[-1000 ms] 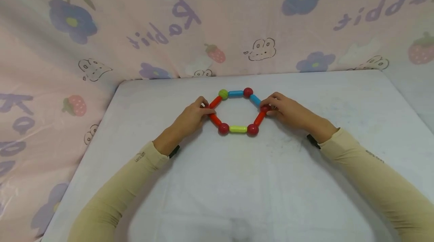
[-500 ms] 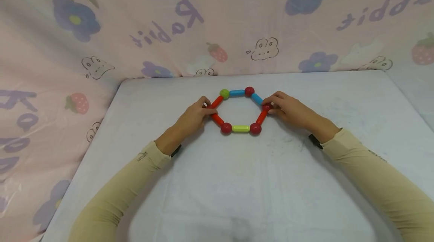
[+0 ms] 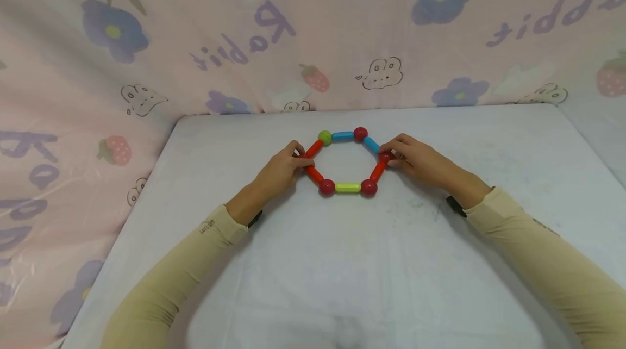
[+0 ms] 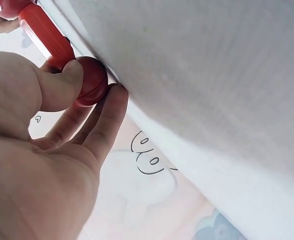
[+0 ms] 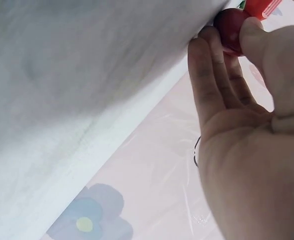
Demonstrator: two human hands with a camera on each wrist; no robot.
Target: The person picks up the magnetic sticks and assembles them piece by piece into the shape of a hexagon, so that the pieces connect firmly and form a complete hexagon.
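A six-sided ring of coloured rods and balls lies on the white table, with a green ball (image 3: 325, 137) at its back left corner. My left hand (image 3: 281, 171) grips the ring's left corner, and the left wrist view shows a dark red ball (image 4: 93, 81) between thumb and fingers. At the right corner my right hand (image 3: 419, 162) pinches another dark red ball (image 5: 230, 31). A blue rod (image 3: 343, 136) forms the back side and a yellow-green rod (image 3: 348, 187) the front, between two red balls. Red rods and a second blue rod (image 3: 371, 145) make the slanting sides.
The white-covered table (image 3: 332, 262) stretches out in front of the ring and to both sides. Behind it hangs a pink curtain (image 3: 337, 28) printed with flowers, strawberries and rabbits, which also runs down the left side.
The whole scene has shifted slightly in the head view. Both hands keep their hold on the ring's side corners, and the ring's shape looks the same.
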